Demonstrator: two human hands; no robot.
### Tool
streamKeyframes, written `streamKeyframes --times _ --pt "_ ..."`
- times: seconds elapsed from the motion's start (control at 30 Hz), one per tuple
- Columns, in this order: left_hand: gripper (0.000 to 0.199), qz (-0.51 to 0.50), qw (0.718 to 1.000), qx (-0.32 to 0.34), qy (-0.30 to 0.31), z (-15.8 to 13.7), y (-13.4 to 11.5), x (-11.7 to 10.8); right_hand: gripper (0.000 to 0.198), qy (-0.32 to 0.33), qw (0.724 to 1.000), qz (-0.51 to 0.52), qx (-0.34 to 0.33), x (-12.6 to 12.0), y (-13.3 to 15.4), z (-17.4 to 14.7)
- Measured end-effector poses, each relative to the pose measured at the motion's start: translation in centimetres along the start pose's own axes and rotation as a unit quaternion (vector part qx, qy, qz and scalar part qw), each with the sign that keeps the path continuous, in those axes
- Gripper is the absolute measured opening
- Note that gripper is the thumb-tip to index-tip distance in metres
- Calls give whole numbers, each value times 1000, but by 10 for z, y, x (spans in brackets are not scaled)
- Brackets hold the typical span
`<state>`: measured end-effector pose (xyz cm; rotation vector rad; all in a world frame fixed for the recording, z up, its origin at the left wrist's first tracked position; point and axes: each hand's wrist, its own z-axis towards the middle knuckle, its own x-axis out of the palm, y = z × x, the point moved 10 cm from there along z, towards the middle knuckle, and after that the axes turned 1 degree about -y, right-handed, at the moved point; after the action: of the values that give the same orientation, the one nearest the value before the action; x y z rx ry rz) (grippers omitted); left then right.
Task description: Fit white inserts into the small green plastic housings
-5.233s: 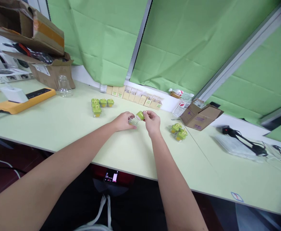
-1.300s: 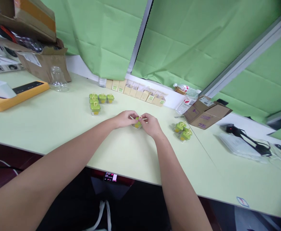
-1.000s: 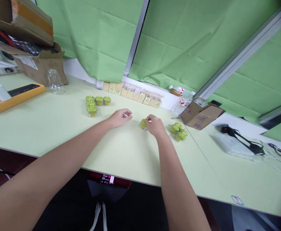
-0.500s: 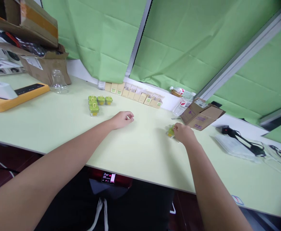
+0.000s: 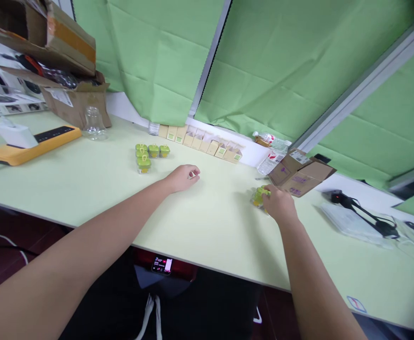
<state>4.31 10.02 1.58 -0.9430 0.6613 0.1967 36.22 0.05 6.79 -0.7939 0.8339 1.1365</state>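
Note:
My right hand (image 5: 280,204) is at a small group of clear containers with green lids (image 5: 258,196) on the right part of the table. Its thumb and fingers are closed on one green-lidded container, which they partly hide. My left hand (image 5: 184,178) rests near the middle of the tabletop. Its fingers are loosely curled, with a gap to the thumb and nothing between them. To its left, several matching containers (image 5: 143,163) form an L shape. Ring-like loops top their green lids, and something yellow shows in the clear bases.
Small cardboard boxes (image 5: 197,140) line the back edge. At right are plastic bottles (image 5: 269,161), a carton (image 5: 299,174) and a black device with a cable (image 5: 364,215). At left are a yellow power strip (image 5: 51,144), a clear jar (image 5: 94,125) and large cartons (image 5: 75,101).
The camera view has shifted slightly, moving everything a little to the right in the picture. My right hand has tilted a bit, showing more of the green lids. My left hand stays put.

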Motion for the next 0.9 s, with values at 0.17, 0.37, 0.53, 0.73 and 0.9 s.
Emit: streamKeyframes --times 0.17,0.37,0.53,0.73,0.9 --pt "28 148 969 21 -198 -3 -8 -64 32 -44 993 93 -65 -35 81 14" --pt "39 299 925 -132 -194 -11 16 -111 27 -26 970 220 -98 -37 190 18" --pt "43 338 885 -276 -161 -21 47 -136 24 -30 953 268 -135 -10 233 0" --pt "51 330 875 -346 -72 -22 72 -133 22 -15 944 300 -140 2 225 -9" --pt "41 318 884 -342 -22 -19 67 -119 19 -5 940 321 -120 4 221 -7"
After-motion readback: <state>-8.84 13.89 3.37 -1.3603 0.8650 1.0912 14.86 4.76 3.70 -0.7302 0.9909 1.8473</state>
